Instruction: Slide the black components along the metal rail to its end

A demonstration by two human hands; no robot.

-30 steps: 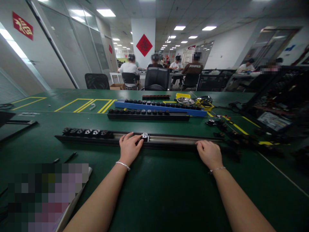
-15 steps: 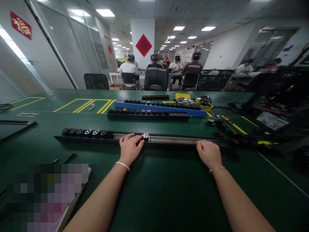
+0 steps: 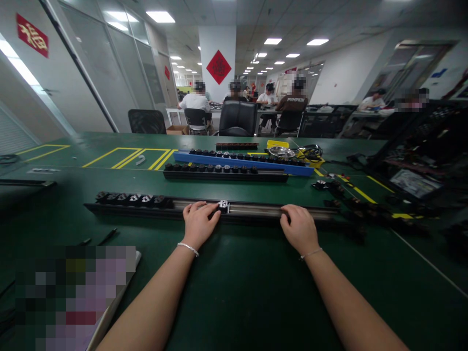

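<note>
A long black rail [image 3: 252, 210] with a metallic inner channel lies across the green table before me. My left hand [image 3: 198, 222] rests over its middle, with thumb and forefinger against the left side of a small black module [image 3: 224, 206] with a silver-white top. The other fingertips reach over the rail and are partly hidden. Farther right, my right hand [image 3: 300, 225] is at the rail's near edge, fingers bent, with a gap between thumb and forefinger and nothing visible in it. Several similar modules [image 3: 133, 199] sit in a row at the rail's left end.
Behind lie a second black rail [image 3: 219, 177] with modules and a blue rail [image 3: 237, 163] holding more. Loose black parts [image 3: 380, 209] are scattered at the right. A metal bowl [image 3: 281, 152] stands farther back. Other people sit at far tables.
My right hand has moved left along the rail, its thumb and forefinger now apart. My left hand and the module beside it have hardly moved; the view has shifted slightly.
</note>
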